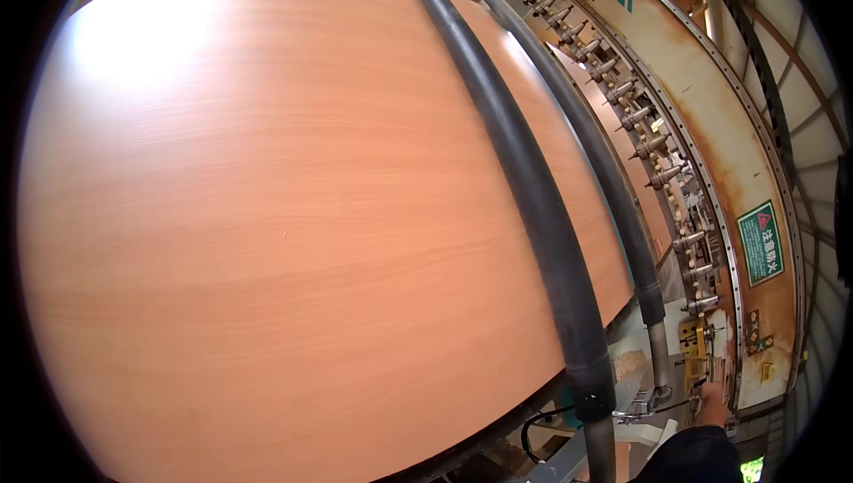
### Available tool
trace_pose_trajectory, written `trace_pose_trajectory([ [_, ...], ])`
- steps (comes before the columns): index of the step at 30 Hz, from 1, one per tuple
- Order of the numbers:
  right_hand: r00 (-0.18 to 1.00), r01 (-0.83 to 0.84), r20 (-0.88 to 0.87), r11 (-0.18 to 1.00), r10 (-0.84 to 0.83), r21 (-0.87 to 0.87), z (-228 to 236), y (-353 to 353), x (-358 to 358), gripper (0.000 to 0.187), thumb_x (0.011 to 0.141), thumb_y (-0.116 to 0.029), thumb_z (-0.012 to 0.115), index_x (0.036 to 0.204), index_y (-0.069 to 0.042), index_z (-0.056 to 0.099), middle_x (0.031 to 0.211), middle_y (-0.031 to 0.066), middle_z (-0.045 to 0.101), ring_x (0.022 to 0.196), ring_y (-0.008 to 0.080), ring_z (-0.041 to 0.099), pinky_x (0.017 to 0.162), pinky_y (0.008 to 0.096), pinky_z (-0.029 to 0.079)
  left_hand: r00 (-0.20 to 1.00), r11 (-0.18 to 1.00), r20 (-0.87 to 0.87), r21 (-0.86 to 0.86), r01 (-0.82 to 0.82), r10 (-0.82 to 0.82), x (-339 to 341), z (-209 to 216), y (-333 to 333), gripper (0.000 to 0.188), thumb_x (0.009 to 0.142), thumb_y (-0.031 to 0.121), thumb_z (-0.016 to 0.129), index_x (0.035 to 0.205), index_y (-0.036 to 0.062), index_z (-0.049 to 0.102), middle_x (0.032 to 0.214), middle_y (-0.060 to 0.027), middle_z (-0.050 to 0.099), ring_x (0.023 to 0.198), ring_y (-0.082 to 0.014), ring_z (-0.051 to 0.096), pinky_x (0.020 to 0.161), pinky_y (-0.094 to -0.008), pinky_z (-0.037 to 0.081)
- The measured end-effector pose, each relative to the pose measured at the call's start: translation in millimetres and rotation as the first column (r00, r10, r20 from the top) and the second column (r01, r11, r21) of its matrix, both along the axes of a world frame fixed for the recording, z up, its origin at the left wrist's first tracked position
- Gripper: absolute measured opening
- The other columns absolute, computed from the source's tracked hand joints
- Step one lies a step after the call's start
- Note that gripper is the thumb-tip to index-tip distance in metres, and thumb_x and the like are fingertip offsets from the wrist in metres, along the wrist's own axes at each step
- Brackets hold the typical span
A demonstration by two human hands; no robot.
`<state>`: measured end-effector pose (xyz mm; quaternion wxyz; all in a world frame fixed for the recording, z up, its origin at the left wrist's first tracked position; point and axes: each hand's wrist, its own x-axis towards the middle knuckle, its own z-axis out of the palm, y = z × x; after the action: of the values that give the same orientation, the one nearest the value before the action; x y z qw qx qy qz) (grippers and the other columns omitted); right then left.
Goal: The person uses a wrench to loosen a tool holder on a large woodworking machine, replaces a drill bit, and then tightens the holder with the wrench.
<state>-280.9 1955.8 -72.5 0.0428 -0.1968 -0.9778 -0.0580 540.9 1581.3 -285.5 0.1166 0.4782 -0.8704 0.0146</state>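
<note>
My right hand (712, 405) reaches out at the lower right from a dark sleeve (696, 456), beside the lower end of the rusty machine beam. It is nearest to a yellow bracket (692, 337) and some small metal fittings. Its fingers are too small and hidden to show whether they grip anything. A large wood-grain panel (293, 243) fills most of the view. Across its right part runs a black padded roller (524, 172), and a second black roller (595, 145) lies beyond, along the panel's right edge. My left hand is out of view.
The cream, rust-stained beam (702, 101) curves down the right side. A row of tool holders (635, 117) lines its near side, and a green warning sign (761, 243) is fixed to it. A black cable (526, 434) loops below the panel's lower right corner.
</note>
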Motion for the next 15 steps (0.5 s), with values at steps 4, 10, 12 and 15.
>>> trace_pose_trajectory([
  [4, 0.999, -0.026, -0.037, 0.995, 0.030, 0.097, -2, -33, -34, 0.041, 0.088, -0.008, 0.045, 0.126, 0.007, 0.048, 0.118, 0.0274, 0.057, 0.103, 0.0359, 0.060, 0.081, 0.0428, 0.049, 0.999, 0.996, -0.045, -0.093, -0.002, -0.002, -12, 23, -13, 0.017, 0.091, 0.013, 0.051, 0.079, 0.0073, 0.061, 0.072, -0.0081, 0.057, 0.063, -0.0215, 0.057, 0.066, -0.0366, 0.050],
  [10, 0.989, -0.147, 0.002, 0.983, 0.148, 0.109, 27, 0, -3, 0.031, 0.089, -0.011, 0.046, 0.105, 0.012, 0.059, 0.103, 0.0277, 0.063, 0.093, 0.0380, 0.063, 0.074, 0.0443, 0.049, 0.989, 0.988, -0.133, -0.148, 0.038, -0.058, -45, -14, -3, 0.005, 0.074, 0.012, 0.052, 0.071, 0.0093, 0.055, 0.063, -0.0063, 0.048, 0.056, -0.0213, 0.050, 0.056, -0.0342, 0.044],
  [12, 0.938, -0.342, 0.103, 0.845, 0.330, 0.411, 33, 26, -35, 0.027, 0.082, -0.014, 0.054, 0.089, 0.011, 0.060, 0.090, 0.0283, 0.064, 0.088, 0.0372, 0.064, 0.074, 0.0453, 0.047, 0.978, 0.990, -0.165, -0.086, 0.113, -0.125, -41, -19, -2, 0.010, 0.078, 0.016, 0.051, 0.074, 0.0086, 0.056, 0.064, -0.0067, 0.050, 0.056, -0.0232, 0.051, 0.055, -0.0353, 0.044],
  [15, 0.974, -0.227, 0.001, 0.971, 0.228, 0.077, 27, -79, 39, 0.053, 0.073, -0.031, 0.065, 0.108, 0.009, 0.063, 0.112, 0.0299, 0.061, 0.107, 0.0435, 0.058, 0.089, 0.0450, 0.046, 0.995, 0.981, -0.094, -0.182, -0.061, 0.044, -50, 13, 6, 0.016, 0.083, 0.016, 0.045, 0.072, 0.0096, 0.055, 0.061, -0.0072, 0.048, 0.053, -0.0252, 0.050, 0.052, -0.0371, 0.044],
])
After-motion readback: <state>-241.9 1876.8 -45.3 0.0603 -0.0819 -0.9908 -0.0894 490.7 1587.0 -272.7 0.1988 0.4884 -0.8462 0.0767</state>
